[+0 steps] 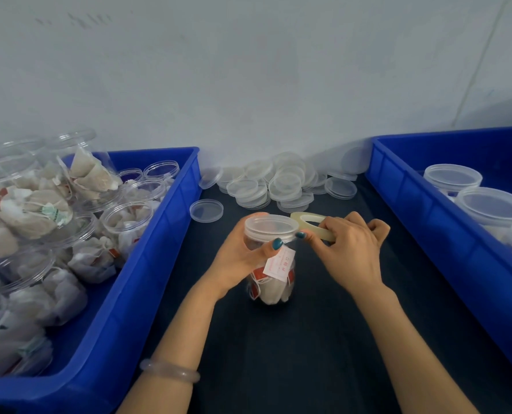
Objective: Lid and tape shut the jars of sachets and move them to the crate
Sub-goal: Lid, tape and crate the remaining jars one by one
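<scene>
Clear plastic jar of white sachets [271, 282], translucent lid [271, 228] on, is gripped near the top by curled left hand [243, 255]. Yellowish tape roll [311, 222] is pinched by right hand [347, 246] beside the lid, fingers clamped on it.

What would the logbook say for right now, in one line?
step: taping lid | left hand: holds jar, lid on | right hand: holds tape roll at lid rim | right crate: lidded jars inside

Left hand [243, 252] gripping, right hand [349, 245] pinching
</scene>
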Demonstrator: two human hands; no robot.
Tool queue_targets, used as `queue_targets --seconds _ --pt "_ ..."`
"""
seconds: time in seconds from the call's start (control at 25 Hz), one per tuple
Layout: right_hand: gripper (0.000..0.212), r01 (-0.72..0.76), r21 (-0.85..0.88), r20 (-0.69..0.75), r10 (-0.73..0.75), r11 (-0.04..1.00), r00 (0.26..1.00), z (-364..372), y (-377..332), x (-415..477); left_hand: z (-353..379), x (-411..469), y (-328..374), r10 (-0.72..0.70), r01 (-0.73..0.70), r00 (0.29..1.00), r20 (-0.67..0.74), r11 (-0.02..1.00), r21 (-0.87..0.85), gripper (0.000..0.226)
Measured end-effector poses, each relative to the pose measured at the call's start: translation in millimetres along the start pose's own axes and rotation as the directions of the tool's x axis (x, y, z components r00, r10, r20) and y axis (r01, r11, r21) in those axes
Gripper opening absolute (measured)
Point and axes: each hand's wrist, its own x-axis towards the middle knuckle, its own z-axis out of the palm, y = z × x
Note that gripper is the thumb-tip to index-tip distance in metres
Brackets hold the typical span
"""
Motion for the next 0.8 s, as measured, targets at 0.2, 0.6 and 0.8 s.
queue_targets --seconds 0.2,0.6,0.8 --pt "0.072 -0.048 0.204 0.256 -0.006 0.978 0.967 -0.9 10.0 9.3 -1.9 -6.4 4.6 -0.004 0.003 1.0 -0.003 0.992 -0.129 0.103" --pt "0.058 -0.143 0.488 0.28 0.0 0.861 0.96 -9.7 12.0 7.3 -4.6 -18.3 -4.1 -0.186 0.199 0.98 0.076 0.861 -0.467 0.106" --pt "0.061 -0.136 0.447 0.289 0.001 0.884 0.957 -13.7 11.7 11.7 -5.7 -18.6 -11.1 -0.128 0.216 0.972 0.195 0.806 -0.551 0.077"
